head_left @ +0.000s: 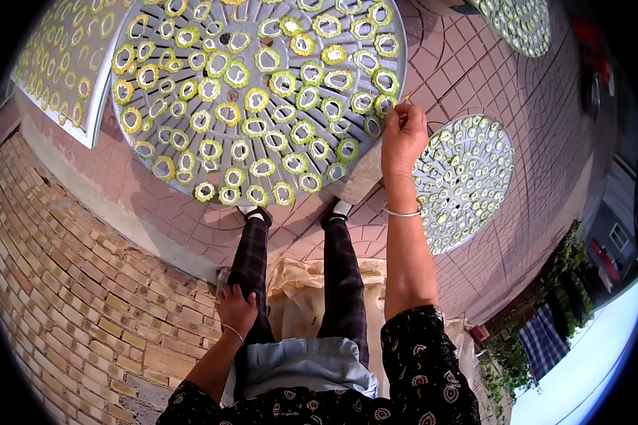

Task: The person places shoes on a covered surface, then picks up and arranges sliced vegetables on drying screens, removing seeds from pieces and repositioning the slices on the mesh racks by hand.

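A round grey slatted table [140, 183] carries many hollow green-yellow rings with bumpy rims, which look like bitter melon slices [283, 193]. My right hand [405, 138] is at the table's right edge, its fingers pinched together close to a bitter melon slice [385, 105]. Whatever the fingertips hold, if anything, is hidden. A metal bangle [403, 213] circles my right wrist. My left hand [236, 312] rests on my thigh with its fingers laid out and holding nothing.
To the right stands another round table [502, 191] covered with slices, and part of a third [524, 32] shows at the top right. A framed screen [85, 133] with slices leans in at the upper left. A brick wall [85, 283] runs along the left; paving lies below.
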A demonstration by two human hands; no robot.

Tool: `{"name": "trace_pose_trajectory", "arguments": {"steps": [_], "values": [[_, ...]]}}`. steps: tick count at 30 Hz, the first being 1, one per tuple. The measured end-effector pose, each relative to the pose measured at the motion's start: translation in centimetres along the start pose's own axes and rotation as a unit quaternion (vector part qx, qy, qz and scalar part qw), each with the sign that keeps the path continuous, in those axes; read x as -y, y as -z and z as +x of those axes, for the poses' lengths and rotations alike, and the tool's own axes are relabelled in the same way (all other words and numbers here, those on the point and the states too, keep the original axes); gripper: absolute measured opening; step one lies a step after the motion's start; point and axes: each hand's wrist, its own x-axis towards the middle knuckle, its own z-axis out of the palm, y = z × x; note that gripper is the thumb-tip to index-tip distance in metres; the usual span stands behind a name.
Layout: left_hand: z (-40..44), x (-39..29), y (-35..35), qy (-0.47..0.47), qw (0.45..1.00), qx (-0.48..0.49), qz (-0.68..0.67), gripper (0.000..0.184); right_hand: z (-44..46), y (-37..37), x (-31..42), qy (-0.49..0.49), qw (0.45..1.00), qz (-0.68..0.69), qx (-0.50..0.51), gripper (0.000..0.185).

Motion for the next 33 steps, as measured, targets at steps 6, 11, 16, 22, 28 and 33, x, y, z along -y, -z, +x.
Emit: {"name": "trace_pose_trajectory", "arguments": {"steps": [6,11,16,22,28,33], "values": [[-0.1,0.0,-0.1,-0.001,1.000,0.001,-0.002,0.040,-0.9,-0.9,1.9,0.203,0.964,-0.144,0.088,0.021],[-0.3,0.1,-0.4,-0.001,1.000,-0.001,-0.011,0.040,-0.6,-1.7,0.8,0.291,0.934,-0.181,0.098,0.017],[-0.3,-0.2,-0.4,0.001,1.000,-0.009,-0.012,0.038,-0.6,-0.8,2.4,0.181,0.973,-0.021,0.140,0.011],[-0.1,-0.4,0.1,0.006,1.000,0.001,-0.011,0.038,1.0,-1.5,2.0,0.079,0.985,0.033,0.149,0.010],[-0.2,-0.5,-0.1,0.001,1.000,-0.003,0.006,0.039,1.4,-1.6,2.4,0.138,0.980,-0.129,0.069,0.010],[-0.2,-0.6,-0.1,0.001,1.000,0.004,0.012,0.040,1.7,0.4,0.5,0.047,0.995,-0.081,0.045,0.013]]}}
